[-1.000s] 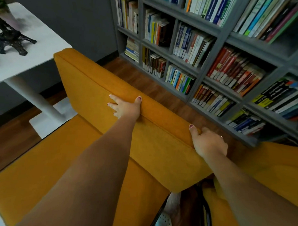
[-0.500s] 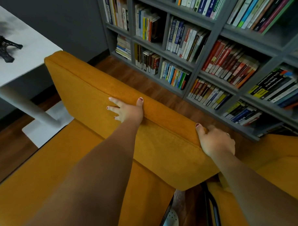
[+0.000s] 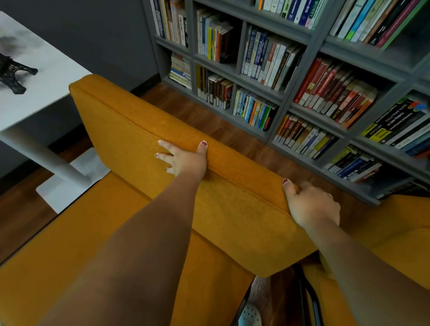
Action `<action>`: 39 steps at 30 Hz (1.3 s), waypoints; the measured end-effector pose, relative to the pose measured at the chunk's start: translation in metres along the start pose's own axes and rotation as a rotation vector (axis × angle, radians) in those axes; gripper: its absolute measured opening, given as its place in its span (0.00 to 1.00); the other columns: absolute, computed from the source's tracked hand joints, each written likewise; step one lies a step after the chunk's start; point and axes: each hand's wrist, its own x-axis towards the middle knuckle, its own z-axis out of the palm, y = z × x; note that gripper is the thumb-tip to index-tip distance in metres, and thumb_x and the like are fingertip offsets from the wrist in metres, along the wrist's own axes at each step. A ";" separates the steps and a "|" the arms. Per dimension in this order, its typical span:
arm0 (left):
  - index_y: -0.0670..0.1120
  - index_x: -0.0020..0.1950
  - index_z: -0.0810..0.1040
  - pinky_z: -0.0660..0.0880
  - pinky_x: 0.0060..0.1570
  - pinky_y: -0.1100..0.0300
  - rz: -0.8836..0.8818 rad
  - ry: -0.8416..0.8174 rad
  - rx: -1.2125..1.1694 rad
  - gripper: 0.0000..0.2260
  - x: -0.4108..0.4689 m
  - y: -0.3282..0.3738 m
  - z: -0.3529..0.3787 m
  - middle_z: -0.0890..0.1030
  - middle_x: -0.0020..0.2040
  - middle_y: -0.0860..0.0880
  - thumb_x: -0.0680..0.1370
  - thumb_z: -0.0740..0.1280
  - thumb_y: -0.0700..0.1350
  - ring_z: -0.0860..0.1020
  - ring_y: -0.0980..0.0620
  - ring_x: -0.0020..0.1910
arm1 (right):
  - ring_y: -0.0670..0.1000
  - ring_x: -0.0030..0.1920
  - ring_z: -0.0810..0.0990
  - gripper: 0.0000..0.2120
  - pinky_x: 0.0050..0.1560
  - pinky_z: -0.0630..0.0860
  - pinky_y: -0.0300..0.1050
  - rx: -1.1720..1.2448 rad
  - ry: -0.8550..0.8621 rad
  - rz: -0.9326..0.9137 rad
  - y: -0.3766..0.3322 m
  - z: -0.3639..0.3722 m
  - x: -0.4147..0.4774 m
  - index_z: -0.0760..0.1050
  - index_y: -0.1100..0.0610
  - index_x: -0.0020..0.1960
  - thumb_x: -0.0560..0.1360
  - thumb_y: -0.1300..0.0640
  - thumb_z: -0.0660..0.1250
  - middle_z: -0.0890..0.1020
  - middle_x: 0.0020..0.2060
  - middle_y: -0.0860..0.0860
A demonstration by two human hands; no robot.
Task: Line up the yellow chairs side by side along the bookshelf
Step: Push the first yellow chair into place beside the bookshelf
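Left hand (image 3: 182,159) lay on the front face of the backrest (image 3: 184,166) of the near yellow chair (image 3: 123,237), fingers spread flat against the fabric, thumb hooked over the top edge. Right hand (image 3: 313,207) gripped the same backrest at its right end: thumb on the front face, fingers curled over the top edge and behind it, so their tips were hidden. Both hands therefore held the chair, the left by pressing, the right by clasping.

Chair sat with its back toward the bookshelf (image 3: 284,97). A strip of bare wooden floor (image 3: 234,131) separated the backrest's top edge from the shelf base; the strip looked wider at the left end than at the right. Second yellow chair (image 3: 399,237) stood just beside the first on its right, close to the shelf base, with a narrow gap between the two in which a dark frame leg showed. Left corner of the backrest was near the edge of the white table (image 3: 41,88), whose post and foot plate stood beside the seat. A small black tower figurine (image 3: 10,75) rested on the tabletop.

Against the frame half a second earlier: grips unchanged; table and figurine sat further into view.
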 end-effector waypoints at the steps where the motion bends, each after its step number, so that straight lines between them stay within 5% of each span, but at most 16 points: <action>1: 0.52 0.76 0.33 0.54 0.71 0.39 0.002 0.005 0.002 0.47 0.001 0.000 0.000 0.38 0.78 0.45 0.74 0.68 0.59 0.50 0.33 0.75 | 0.61 0.61 0.72 0.31 0.58 0.67 0.55 0.002 0.004 -0.002 0.000 0.000 0.000 0.71 0.54 0.65 0.78 0.35 0.44 0.77 0.59 0.58; 11: 0.52 0.76 0.33 0.57 0.71 0.40 -0.003 0.025 0.026 0.48 0.003 -0.001 0.003 0.38 0.78 0.44 0.74 0.68 0.60 0.53 0.33 0.74 | 0.59 0.57 0.74 0.27 0.55 0.68 0.53 0.040 0.067 -0.056 0.000 0.001 0.003 0.75 0.55 0.56 0.79 0.38 0.47 0.79 0.53 0.57; 21: 0.52 0.77 0.35 0.64 0.68 0.44 -0.025 0.026 0.050 0.46 -0.018 0.001 -0.002 0.42 0.78 0.44 0.75 0.66 0.61 0.58 0.36 0.74 | 0.58 0.58 0.75 0.28 0.55 0.70 0.53 0.011 0.045 -0.125 0.003 0.003 0.007 0.73 0.54 0.62 0.78 0.37 0.45 0.79 0.55 0.55; 25: 0.52 0.77 0.34 0.62 0.68 0.45 -0.022 -0.115 0.039 0.48 -0.052 -0.009 -0.004 0.44 0.78 0.44 0.74 0.68 0.59 0.55 0.39 0.75 | 0.58 0.58 0.74 0.28 0.55 0.69 0.53 0.018 0.026 -0.151 0.005 0.002 0.005 0.72 0.54 0.63 0.79 0.38 0.45 0.78 0.56 0.56; 30: 0.52 0.77 0.35 0.65 0.66 0.50 0.101 -0.255 0.193 0.46 -0.104 -0.035 -0.008 0.45 0.79 0.44 0.75 0.69 0.55 0.55 0.41 0.76 | 0.59 0.67 0.67 0.27 0.62 0.65 0.55 0.019 -0.008 -0.243 0.020 -0.001 -0.016 0.60 0.52 0.74 0.80 0.40 0.46 0.69 0.68 0.56; 33: 0.52 0.77 0.36 0.67 0.64 0.52 0.200 -0.254 0.348 0.43 -0.132 -0.054 -0.020 0.45 0.79 0.45 0.77 0.67 0.54 0.57 0.42 0.75 | 0.58 0.74 0.54 0.30 0.68 0.61 0.58 0.131 -0.067 -0.232 0.046 0.003 -0.046 0.47 0.49 0.77 0.80 0.39 0.49 0.53 0.76 0.53; 35: 0.53 0.77 0.37 0.68 0.62 0.52 0.242 -0.254 0.416 0.42 -0.150 -0.070 -0.034 0.45 0.79 0.46 0.77 0.66 0.55 0.57 0.41 0.75 | 0.60 0.74 0.55 0.33 0.69 0.62 0.57 0.200 -0.134 -0.209 0.068 0.010 -0.073 0.42 0.48 0.78 0.79 0.40 0.53 0.46 0.77 0.51; 39: 0.53 0.78 0.40 0.71 0.57 0.52 0.328 -0.248 0.566 0.40 -0.193 -0.109 -0.074 0.45 0.79 0.47 0.77 0.65 0.56 0.57 0.41 0.75 | 0.60 0.75 0.55 0.32 0.71 0.60 0.56 0.352 -0.228 -0.075 0.114 0.034 -0.143 0.47 0.48 0.78 0.79 0.43 0.57 0.50 0.77 0.53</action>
